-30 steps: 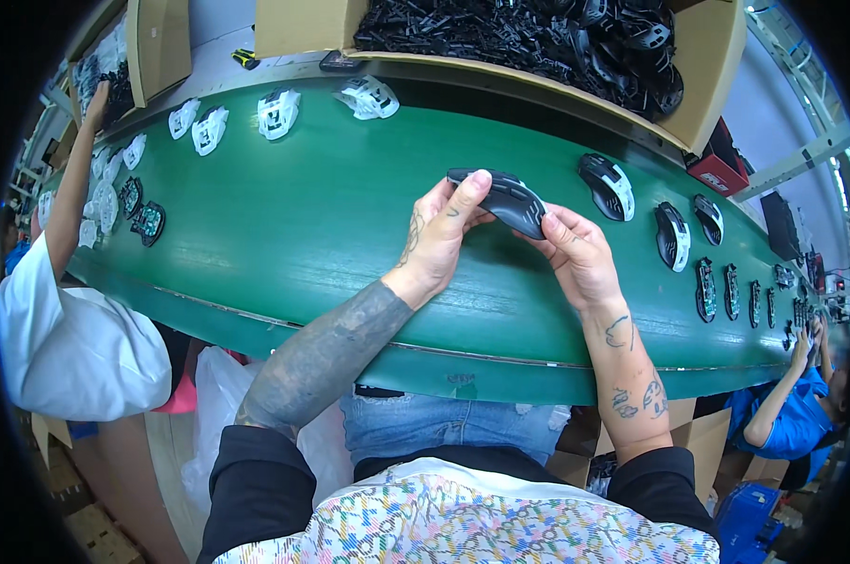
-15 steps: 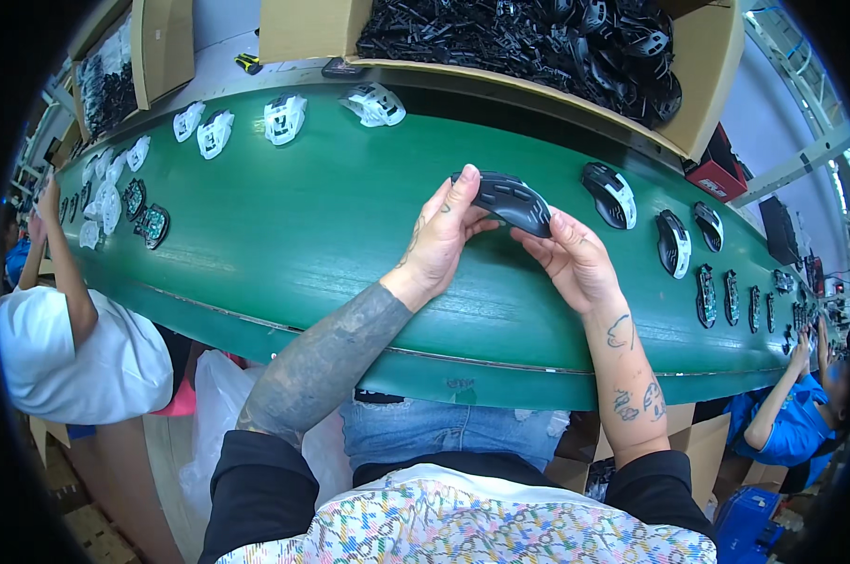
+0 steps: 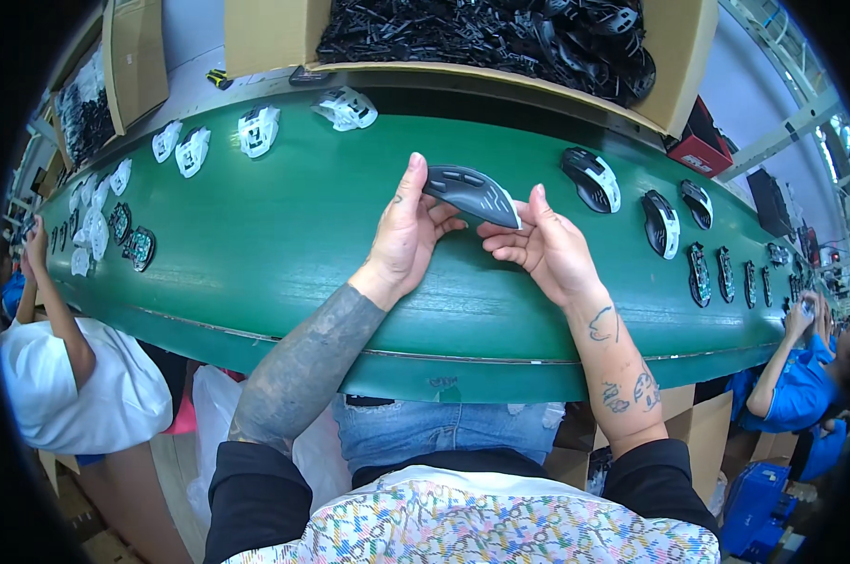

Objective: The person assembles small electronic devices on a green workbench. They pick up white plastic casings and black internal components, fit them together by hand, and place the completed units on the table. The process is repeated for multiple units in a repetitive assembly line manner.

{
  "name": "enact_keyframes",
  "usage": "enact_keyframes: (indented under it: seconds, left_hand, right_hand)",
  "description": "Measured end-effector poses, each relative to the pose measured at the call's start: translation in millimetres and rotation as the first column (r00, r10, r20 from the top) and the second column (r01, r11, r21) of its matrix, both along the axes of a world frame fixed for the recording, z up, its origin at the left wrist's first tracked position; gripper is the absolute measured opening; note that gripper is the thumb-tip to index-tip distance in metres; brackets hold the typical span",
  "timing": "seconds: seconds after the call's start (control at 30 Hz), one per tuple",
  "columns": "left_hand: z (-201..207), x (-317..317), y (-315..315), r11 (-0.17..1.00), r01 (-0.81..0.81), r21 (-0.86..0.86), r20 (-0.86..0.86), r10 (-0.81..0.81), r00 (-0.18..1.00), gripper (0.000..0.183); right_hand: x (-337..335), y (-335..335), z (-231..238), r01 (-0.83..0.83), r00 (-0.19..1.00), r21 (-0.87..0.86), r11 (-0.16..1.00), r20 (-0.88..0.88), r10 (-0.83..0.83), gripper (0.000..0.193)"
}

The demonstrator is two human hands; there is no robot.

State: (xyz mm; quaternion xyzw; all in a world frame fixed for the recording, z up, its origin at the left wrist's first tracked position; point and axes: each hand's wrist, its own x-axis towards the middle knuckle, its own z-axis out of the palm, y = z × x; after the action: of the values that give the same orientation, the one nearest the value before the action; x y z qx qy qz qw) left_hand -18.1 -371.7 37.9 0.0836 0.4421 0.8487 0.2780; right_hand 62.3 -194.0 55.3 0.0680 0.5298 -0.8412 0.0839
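Note:
Above the green belt I hold a black computer mouse (image 3: pixel 472 195) tilted, its ribbed side turned toward me. My left hand (image 3: pixel 404 233) grips its left end, thumb on top and fingers underneath. At the right end, my right hand (image 3: pixel 549 249) has the mouse's tip between its raised thumb and curled fingers. To the right lie several black-and-white mice, the nearest being a mouse (image 3: pixel 591 180) beyond my right hand. White mouse shells (image 3: pixel 345 108) stand in a row along the far left side of the belt.
A cardboard box (image 3: pixel 669 103) of black plastic parts stands behind the green belt (image 3: pixel 303 244). Circuit-board pieces (image 3: pixel 700 274) line the right side; more boards (image 3: pixel 139 248) lie left. Co-workers sit at both sides, one in a white shirt (image 3: pixel 86 385), another in blue (image 3: pixel 794 376).
The mouse has turned slightly, showing more of its ribbed side. My right thumb has lifted off it, and its fingers have shifted under the tip. The whole view has shifted a little.

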Motion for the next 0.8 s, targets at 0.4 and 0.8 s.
enact_keyframes:
  seconds: [0.4,0.8]
  left_hand:
    - [0,10,8,0.925,-0.137,-0.356,-0.370,-0.005,0.929,0.061]
    - [17,-142,-18,-0.127,-0.869,-0.479,-0.670,-0.586,0.455,0.066]
  right_hand:
    - [1,3,-10,0.310,0.935,0.561,0.767,-0.328,-0.138,0.055]
    - [-112,63,44,0.744,0.666,0.668,-0.022,-0.738,0.114,0.036]
